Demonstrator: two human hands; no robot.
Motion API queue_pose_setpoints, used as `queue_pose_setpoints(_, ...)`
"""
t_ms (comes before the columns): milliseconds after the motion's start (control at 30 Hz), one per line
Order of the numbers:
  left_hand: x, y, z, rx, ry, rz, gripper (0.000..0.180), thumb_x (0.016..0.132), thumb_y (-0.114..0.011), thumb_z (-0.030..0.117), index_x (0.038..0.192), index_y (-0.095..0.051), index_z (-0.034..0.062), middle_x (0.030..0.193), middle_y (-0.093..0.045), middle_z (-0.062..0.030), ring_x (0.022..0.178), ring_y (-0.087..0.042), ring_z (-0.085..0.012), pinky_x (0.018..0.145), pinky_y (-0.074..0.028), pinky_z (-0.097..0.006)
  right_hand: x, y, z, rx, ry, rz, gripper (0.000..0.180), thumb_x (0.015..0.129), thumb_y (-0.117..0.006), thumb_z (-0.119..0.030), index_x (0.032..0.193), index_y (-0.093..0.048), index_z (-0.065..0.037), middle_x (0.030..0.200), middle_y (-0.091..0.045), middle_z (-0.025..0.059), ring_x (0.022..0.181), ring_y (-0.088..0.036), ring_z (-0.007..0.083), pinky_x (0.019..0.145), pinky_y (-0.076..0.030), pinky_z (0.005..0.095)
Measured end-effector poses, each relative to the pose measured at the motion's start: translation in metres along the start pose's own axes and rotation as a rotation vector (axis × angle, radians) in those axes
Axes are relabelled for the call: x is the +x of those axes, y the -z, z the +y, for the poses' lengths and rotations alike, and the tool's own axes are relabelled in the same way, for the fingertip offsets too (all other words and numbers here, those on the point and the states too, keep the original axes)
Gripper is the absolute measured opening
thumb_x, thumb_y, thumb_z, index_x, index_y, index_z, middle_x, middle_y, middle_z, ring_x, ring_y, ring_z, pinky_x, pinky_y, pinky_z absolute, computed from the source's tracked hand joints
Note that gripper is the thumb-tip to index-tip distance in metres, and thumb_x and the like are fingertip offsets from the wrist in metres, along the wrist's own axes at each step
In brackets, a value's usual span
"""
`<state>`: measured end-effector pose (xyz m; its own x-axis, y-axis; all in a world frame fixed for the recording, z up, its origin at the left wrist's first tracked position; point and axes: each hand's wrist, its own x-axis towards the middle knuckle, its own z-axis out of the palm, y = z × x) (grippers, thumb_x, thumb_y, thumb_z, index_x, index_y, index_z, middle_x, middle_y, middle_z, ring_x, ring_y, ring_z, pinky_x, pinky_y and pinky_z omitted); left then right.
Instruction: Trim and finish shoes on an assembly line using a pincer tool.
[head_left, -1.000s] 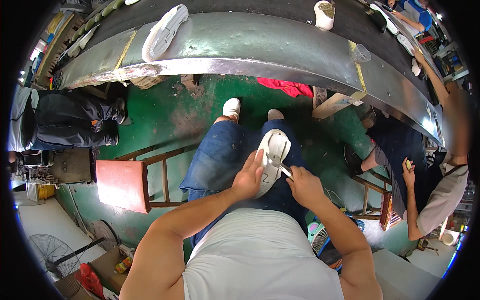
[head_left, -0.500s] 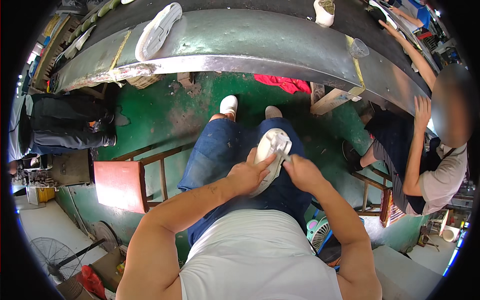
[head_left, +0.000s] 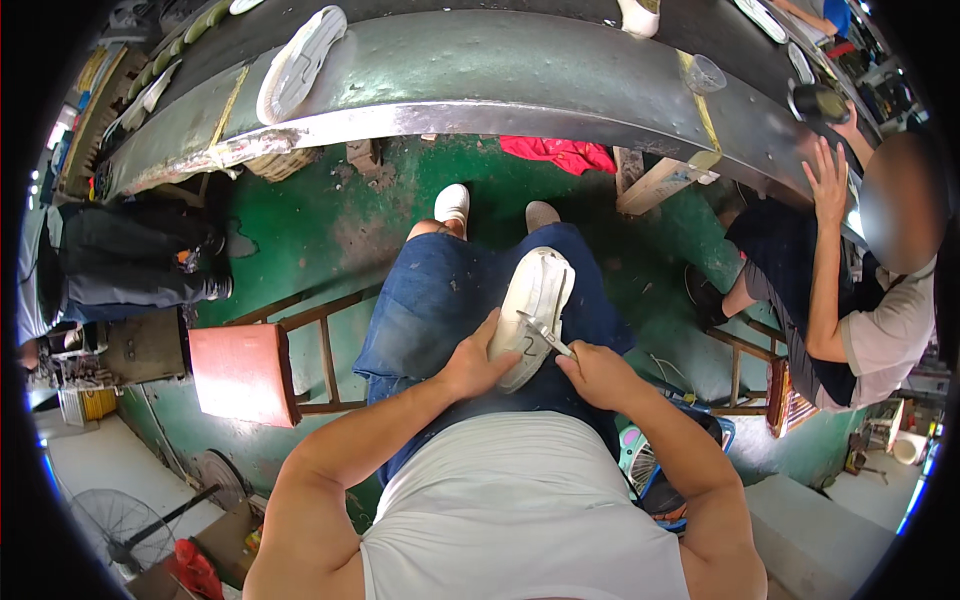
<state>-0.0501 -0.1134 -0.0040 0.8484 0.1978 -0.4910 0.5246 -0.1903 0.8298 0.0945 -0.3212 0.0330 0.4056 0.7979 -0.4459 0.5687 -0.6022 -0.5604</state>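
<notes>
A cream-white shoe piece (head_left: 532, 285) lies lengthwise on my lap, its pale underside up and a dark written mark near the heel end. My left hand (head_left: 478, 362) grips its near left side, thumb on top. In my right hand (head_left: 603, 377) is a metal hand tool with a pincer-like head (head_left: 541, 330). That head rests on or just above the underside, near the mark; contact is hard to tell. Wrapped fingers hide most of the tool's handle.
Ahead runs a metal-edged bench (head_left: 450, 70) bearing a white shoe sole (head_left: 302, 66) and a clear cup (head_left: 706, 74). A red stool (head_left: 240, 372) is at left. At right sits a co-worker, whose raised hand (head_left: 828, 185) is near the bench. A green fan (head_left: 637, 455) stands by my right hip.
The tool's head has moved from the shoe piece's far end toward me, nearer the mark. My left hand has shifted back along its side. The co-worker now holds a dark shoe.
</notes>
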Motion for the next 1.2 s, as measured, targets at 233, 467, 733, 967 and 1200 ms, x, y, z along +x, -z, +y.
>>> queue_pose_setpoints(233, 0.002, 0.041, 0.049, 0.553, -0.083, -0.129, 0.098, 0.079, -0.075, 0.030, 0.154, -0.019, -0.0008, 0.116, -0.063, -0.0317, 0.108, -0.065, -0.0419, 0.094, -0.051, -0.043, -0.032, -0.036, 0.028, 0.697, -0.113, 0.236, 0.030, 0.095, -0.063, -0.023, 0.114, -0.058, 0.001, 0.089, -0.067, 0.0103, 0.081, -0.065, 0.0193, 0.080, -0.051, 0.0322)
queue_pose_setpoints(467, 0.003, 0.088, 0.141, 0.087, -0.588, 0.218, 0.065, 0.075, -0.086, 0.018, 0.126, -0.049, 0.0019, 0.100, -0.071, -0.0157, 0.092, -0.070, -0.0263, 0.081, -0.055, -0.034, -0.042, -0.070, 0.052, 0.887, 0.016, 0.392, 0.040, 0.099, -0.059, -0.021, 0.130, -0.050, 0.003, 0.106, -0.062, 0.0058, 0.092, -0.060, 0.0128, 0.081, -0.049, 0.0276)
queue_pose_setpoints(733, 0.104, 0.043, 0.069, 0.024, 0.042, -0.132, 0.059, 0.081, -0.081, 0.036, 0.121, -0.062, -0.0039, 0.112, -0.070, -0.0166, 0.098, -0.068, -0.0206, 0.086, -0.053, -0.033, -0.040, -0.040, 0.041, 0.743, -0.105, 0.230, 0.029, 0.099, -0.057, -0.017, 0.122, -0.057, 0.000, 0.095, -0.066, 0.0078, 0.084, -0.062, 0.0117, 0.076, -0.050, 0.0271)
queue_pose_setpoints(967, 0.015, 0.014, 0.044, 0.124, -0.129, 0.230, 0.023, 0.089, -0.065, 0.017, 0.107, -0.070, 0.0037, 0.082, -0.067, -0.0247, 0.078, -0.068, -0.0397, 0.071, -0.055, -0.042, -0.040, 0.027, 0.002, 0.355, -0.016, 0.026, 0.048, 0.094, -0.061, -0.016, 0.135, -0.049, 0.005, 0.111, -0.065, 0.0248, 0.101, -0.063, 0.0432, 0.090, -0.050, 0.0406)
queue_pose_setpoints(1200, 0.019, 0.002, 0.031, 0.327, -0.428, 0.452, 0.012, 0.089, -0.063, 0.008, 0.081, -0.066, -0.0003, 0.071, -0.063, -0.0229, 0.066, -0.065, -0.0399, 0.057, -0.052, -0.041, -0.018, 0.042, 0.000, 0.243, 0.127, -0.050, 0.049, 0.094, -0.061, -0.018, 0.135, -0.049, 0.006, 0.107, -0.063, 0.0282, 0.101, -0.063, 0.0397, 0.090, -0.051, 0.0408)
